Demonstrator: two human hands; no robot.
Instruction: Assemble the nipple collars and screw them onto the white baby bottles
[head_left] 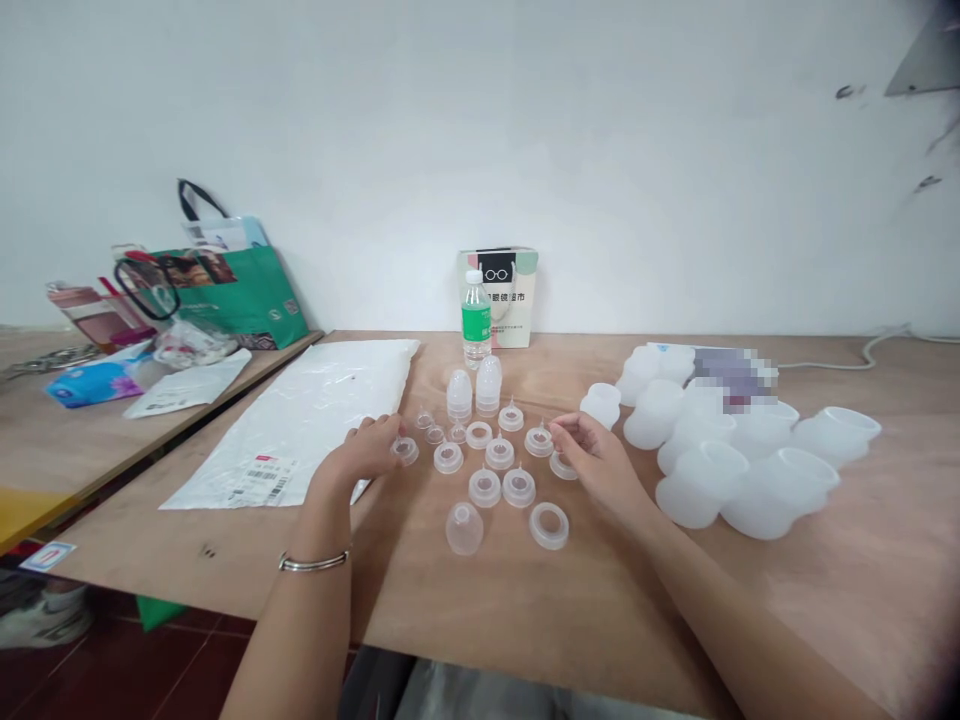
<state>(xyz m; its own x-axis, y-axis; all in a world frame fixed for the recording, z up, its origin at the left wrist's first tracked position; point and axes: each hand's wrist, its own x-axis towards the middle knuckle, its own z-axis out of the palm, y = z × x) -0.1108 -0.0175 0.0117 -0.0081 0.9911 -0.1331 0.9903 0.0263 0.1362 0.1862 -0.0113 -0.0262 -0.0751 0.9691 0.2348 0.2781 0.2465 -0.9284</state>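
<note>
My left hand [370, 450], a metal bangle on its wrist, has its fingers closed at a clear bottle collar ring [405, 451]. On the right, the thumb and forefinger of my right hand [596, 458] pinch at the edge of a collar with a nipple in it [539, 441]. Another ring [562, 465] lies partly hidden behind that hand. Between my hands are several collars with nipples [499, 452], small loose nipples [435, 434] and a bare ring [549, 526]. A domed cap [464, 529] lies nearer me. Two capped pieces [459, 395] stand behind.
Several frosted baby bottles [701, 470] crowd the table's right side. A white mailing bag [300, 420] lies left. A water bottle [476, 325] and a paper bag [517, 300] stand at the wall. A green bag [255, 295] and a tissue pack [94, 378] occupy the left table.
</note>
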